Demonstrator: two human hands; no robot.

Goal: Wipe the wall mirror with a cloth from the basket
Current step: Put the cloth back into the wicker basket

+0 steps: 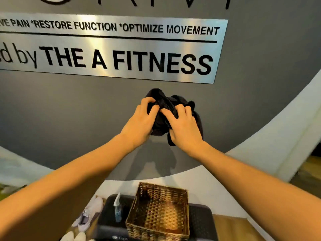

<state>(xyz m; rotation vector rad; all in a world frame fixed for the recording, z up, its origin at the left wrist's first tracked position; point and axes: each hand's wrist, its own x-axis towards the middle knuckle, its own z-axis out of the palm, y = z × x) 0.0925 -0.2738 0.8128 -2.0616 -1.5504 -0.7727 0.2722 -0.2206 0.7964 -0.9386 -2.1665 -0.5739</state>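
Observation:
A crumpled black cloth (166,103) is bunched up in front of the grey wall, below a shiny silver sign (111,49) with black lettering. My left hand (141,121) grips the cloth's left side. My right hand (184,126) grips its right side, with a fold hanging down beneath it. Below my arms stands an open woven wicker basket (133,216) with nothing visible inside. No wall mirror other than the reflective sign can be made out.
The basket rests on a black padded stool (201,221). A small spray bottle (118,210) stands on the stool left of the basket. White shoes (86,216) lie on the wooden floor at the left. A white curved wall band (278,133) runs at the right.

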